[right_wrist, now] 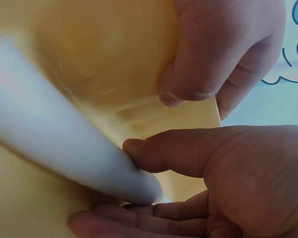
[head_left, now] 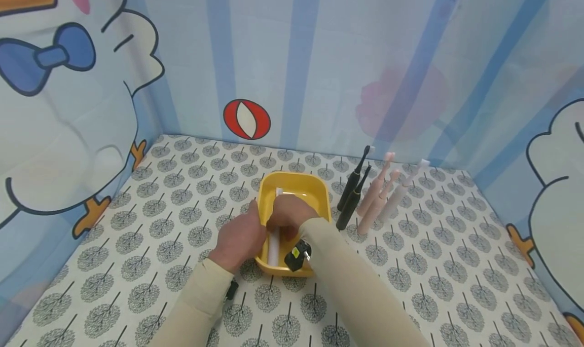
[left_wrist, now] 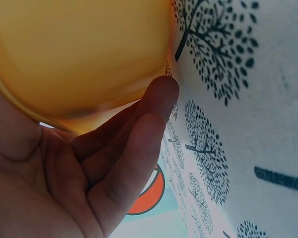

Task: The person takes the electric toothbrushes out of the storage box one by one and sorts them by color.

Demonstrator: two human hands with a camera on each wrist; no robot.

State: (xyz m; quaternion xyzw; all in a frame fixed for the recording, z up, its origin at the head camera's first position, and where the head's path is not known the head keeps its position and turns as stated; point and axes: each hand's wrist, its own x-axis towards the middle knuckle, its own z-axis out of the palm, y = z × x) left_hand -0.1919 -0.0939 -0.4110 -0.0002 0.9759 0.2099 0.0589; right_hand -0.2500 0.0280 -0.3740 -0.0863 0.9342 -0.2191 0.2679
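Note:
A yellow plastic basin (head_left: pixel 295 176) stands on the cloth in front of me, a white electric toothbrush (head_left: pixel 274 249) lying lengthwise along its left side. My left hand (head_left: pixel 241 238) holds the basin's left rim, thumb over the edge; in the left wrist view its fingers (left_wrist: pixel 131 144) lie against the outer wall. Inside the basin, my right hand (head_left: pixel 292 214) pinches the toothbrush. The right wrist view shows the thumb on top of the white handle (right_wrist: pixel 74 131) near its end and the fingers beneath. In the head view this hand covers the brush's neck.
Right of the basin, two black toothbrushes (head_left: pixel 350 205), two pink ones (head_left: pixel 373 213) and a white one (head_left: pixel 396 199) lie side by side. Tree-patterned cloth (head_left: pixel 182 266) covers the table. A cartoon-printed curtain (head_left: pixel 283 58) rises behind and at both sides.

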